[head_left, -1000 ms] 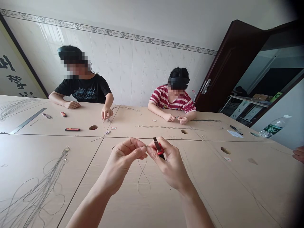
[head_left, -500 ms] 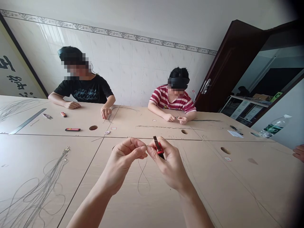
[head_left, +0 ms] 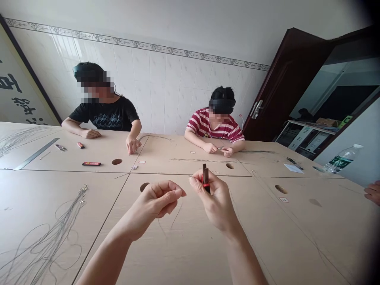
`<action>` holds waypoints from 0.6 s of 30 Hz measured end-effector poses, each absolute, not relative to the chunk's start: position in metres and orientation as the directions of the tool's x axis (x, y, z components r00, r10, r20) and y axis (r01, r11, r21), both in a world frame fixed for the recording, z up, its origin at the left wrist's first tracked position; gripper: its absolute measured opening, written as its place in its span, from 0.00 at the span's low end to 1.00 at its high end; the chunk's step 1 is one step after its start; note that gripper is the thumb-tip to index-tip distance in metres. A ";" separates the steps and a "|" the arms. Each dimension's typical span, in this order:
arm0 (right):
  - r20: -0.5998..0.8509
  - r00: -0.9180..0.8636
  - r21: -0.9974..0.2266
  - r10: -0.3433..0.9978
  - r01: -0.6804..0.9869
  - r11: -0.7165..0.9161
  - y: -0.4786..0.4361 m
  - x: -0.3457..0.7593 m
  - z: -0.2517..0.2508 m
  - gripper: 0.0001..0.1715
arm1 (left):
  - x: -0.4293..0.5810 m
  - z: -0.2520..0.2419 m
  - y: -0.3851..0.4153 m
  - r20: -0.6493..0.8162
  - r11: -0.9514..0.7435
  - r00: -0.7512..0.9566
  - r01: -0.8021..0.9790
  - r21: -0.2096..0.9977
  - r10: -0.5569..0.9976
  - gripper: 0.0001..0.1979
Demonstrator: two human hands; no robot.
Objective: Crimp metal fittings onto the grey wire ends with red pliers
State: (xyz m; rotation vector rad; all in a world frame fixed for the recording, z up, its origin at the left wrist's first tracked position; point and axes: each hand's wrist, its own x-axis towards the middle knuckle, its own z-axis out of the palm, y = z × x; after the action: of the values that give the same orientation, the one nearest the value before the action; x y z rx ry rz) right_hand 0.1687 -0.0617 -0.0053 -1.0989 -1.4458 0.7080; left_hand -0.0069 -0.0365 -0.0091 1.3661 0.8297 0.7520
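Note:
My left hand [head_left: 157, 201] is closed in a pinch over the table, and a thin cord [head_left: 177, 215] hangs down below its fingers. To its right, my right hand [head_left: 214, 204] is wrapped around small pliers [head_left: 205, 181] with red-and-black handles, their jaws pointing up. A tiny end of something shows at the tip of my right thumb and finger, too small to make out. A gap separates the two hands. On the left of the table lies a bundle of thin grey cords [head_left: 63, 223] with small metal clasps at its far end.
Two people sit across the table [head_left: 118, 253]; a third person's hand [head_left: 373, 192] shows at the right edge. A metal ruler [head_left: 36, 153], a black-and-red case [head_left: 92, 164], cable holes [head_left: 281, 189] and a water bottle [head_left: 341, 159] are around the tabletop.
My hands have drawn apart, the left moving slightly left and down, the right slightly right. The crossed cord loop between them has opened into loose hanging strands. The pliers have turned more upright.

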 end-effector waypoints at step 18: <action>0.397 0.210 -0.916 0.893 0.041 0.398 -0.054 0.189 -0.011 0.14 | -0.008 -0.032 -0.064 -0.199 -0.148 0.709 0.396 0.906 0.676 0.34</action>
State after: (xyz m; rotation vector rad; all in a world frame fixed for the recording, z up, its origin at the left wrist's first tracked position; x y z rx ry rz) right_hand 0.1888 -0.0539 -0.0106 -0.9964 -1.2163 0.7542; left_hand -0.0084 -0.0636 -0.0321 1.7716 0.8518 0.3049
